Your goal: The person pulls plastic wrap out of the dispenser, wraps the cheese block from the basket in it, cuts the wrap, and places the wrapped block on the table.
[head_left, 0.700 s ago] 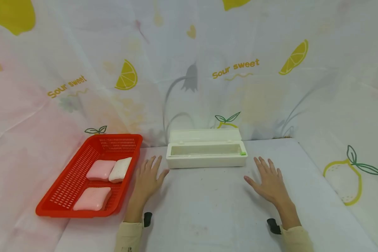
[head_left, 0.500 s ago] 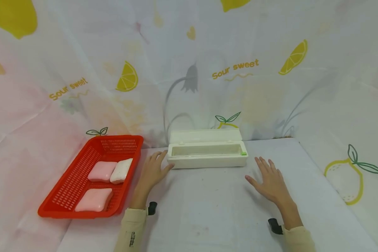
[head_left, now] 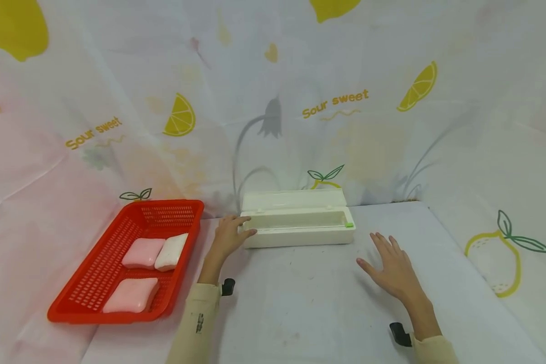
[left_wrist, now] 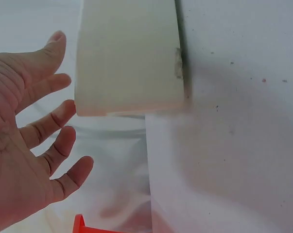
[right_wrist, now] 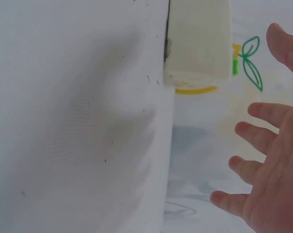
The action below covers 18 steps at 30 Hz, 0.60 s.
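White box (head_left: 300,239): at the back of the bench (head_left: 309,303), lid (head_left: 296,200) raised, green piece (head_left: 349,225) at its right end.
Left hand (head_left: 228,236): by the box's left end, fingers parted, loosely bent; contact cannot be told.
Right hand (head_left: 393,270): apart from the box, fingers spread.
Red basket (head_left: 102,317): left of both hands, holding two pink blocks (head_left: 129,296), one white block (head_left: 171,252).

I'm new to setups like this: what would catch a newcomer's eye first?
Probably the red basket on the left, holding two pink blocks and a white block. Next, the long white box at the back of the table, its lid open, with the left hand near its left end and the right hand apart to its right.
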Tool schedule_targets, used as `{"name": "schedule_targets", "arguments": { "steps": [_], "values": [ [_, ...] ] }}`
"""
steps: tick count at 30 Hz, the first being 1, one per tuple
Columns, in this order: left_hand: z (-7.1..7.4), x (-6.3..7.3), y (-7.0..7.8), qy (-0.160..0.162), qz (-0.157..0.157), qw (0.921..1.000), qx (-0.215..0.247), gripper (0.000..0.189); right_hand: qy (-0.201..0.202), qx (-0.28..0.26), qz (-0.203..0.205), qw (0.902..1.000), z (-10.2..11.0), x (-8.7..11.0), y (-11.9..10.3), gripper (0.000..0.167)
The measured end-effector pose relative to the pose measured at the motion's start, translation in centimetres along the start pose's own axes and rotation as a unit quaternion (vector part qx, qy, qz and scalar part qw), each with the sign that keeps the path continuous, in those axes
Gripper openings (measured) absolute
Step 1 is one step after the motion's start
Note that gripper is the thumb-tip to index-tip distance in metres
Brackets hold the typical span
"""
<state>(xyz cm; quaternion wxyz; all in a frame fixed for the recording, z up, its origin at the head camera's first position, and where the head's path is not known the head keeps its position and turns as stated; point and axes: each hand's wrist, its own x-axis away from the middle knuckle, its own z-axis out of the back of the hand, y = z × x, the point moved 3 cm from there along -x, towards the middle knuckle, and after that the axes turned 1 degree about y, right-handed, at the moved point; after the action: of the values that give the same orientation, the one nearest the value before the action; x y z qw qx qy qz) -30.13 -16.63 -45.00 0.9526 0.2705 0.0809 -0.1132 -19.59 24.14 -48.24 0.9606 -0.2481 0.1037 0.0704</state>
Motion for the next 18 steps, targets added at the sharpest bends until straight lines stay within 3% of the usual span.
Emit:
{"name": "schedule_targets", "arguments": {
  "steps": [11,18],
  "values": [
    [-1.0,-0.7,0.3,0.004,-0.005,1.0,0.003,0.012,-0.007,-0.009,-0.007,0.9999,0.1,0.4,-0.4,0.082],
    [-1.3,-0.8,0.6,0.033,-0.014,0.9989,0.029,0.006,-0.005,-0.009,-0.008,0.9999,-0.3,0.3,-0.3,0.083]
  ]
}}
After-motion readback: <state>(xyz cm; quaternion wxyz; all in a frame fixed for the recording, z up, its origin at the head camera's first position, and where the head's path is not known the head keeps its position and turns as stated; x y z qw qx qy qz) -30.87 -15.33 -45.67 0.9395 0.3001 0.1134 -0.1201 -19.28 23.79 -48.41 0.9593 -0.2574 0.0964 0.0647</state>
